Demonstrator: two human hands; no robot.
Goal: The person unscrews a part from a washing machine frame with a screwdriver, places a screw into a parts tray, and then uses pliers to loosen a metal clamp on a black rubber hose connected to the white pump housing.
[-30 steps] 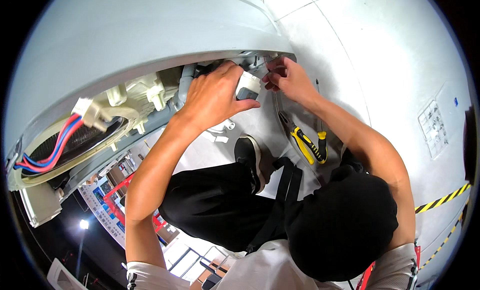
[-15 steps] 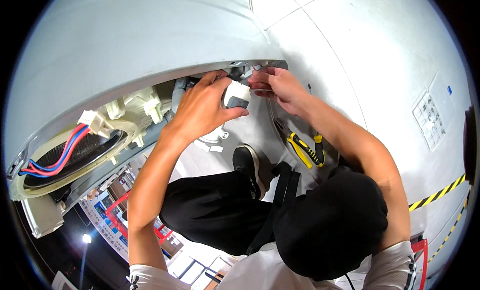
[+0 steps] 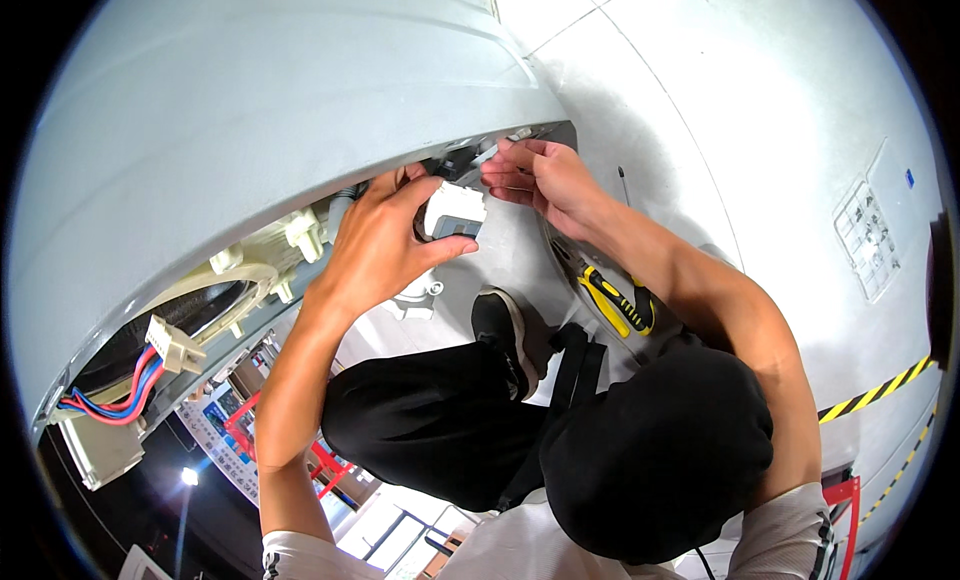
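My left hand [image 3: 375,230] grips a small white and grey box-shaped part [image 3: 456,212] just below the lower edge of a grey appliance cabinet [image 3: 300,90]. Its thumb lies under the grey face of the part, while the other fingertips are partly hidden behind it. My right hand [image 3: 545,180] is at the cabinet's corner, fingers curled together by a pale piece [image 3: 487,156] at the edge. What those fingers pinch, if anything, I cannot make out. Dark fittings [image 3: 455,165] show in the gap between the hands.
A cream connector [image 3: 175,345] on red and blue wires [image 3: 115,410] hangs at the cabinet's opening. Yellow-black pliers [image 3: 618,302] and a screwdriver [image 3: 624,183] are near my right forearm. A white fitting [image 3: 412,298] lies beyond my shoe [image 3: 500,330]. Striped tape [image 3: 875,390] runs at right.
My left hand and the white and grey part have shifted slightly left and down. My right hand stays by the corner, moving slightly left. The wired connector appears lower in view.
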